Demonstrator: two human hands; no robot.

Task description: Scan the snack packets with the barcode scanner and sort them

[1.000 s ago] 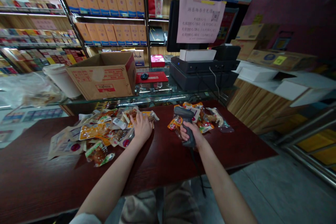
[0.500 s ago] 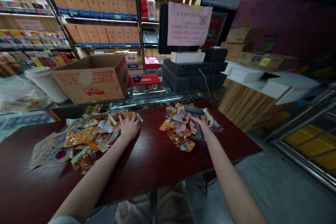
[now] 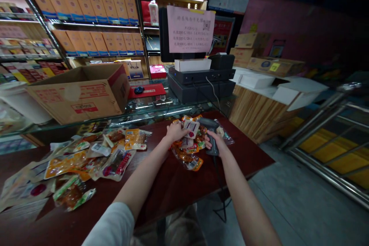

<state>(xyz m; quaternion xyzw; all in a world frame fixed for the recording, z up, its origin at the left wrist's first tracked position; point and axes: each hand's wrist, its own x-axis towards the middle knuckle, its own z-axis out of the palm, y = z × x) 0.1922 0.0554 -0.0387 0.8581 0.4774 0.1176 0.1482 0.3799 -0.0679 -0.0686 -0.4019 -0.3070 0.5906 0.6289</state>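
My right hand [image 3: 215, 143] is wrapped round the grip of a dark grey barcode scanner [image 3: 210, 124], held over the right-hand pile with its cable hanging down. My left hand [image 3: 176, 132] is at the left side of that pile, its fingers curled and its thumb against a pale snack packet [image 3: 190, 127] with a purple dot; part of its grip is hidden. Below it lies a clear and orange packet of brown food [image 3: 188, 160]. To the left a larger spread of vacuum-packed snacks [image 3: 96, 150] covers the table, with a green-edged packet [image 3: 72, 194] nearest me.
The dark red table [image 3: 161, 196] stands against a glass counter [image 3: 144, 113]. On the counter are an open cardboard box [image 3: 83, 100], a white cup [image 3: 24, 102], a mouse [image 3: 138, 89] and a till [image 3: 201, 86] below a monitor. Metal railings [image 3: 325, 123] stand at the right.
My left hand has left the left-hand spread and moved right onto the other pile. The scanner stays in my right hand over that pile. The view has turned to the right.
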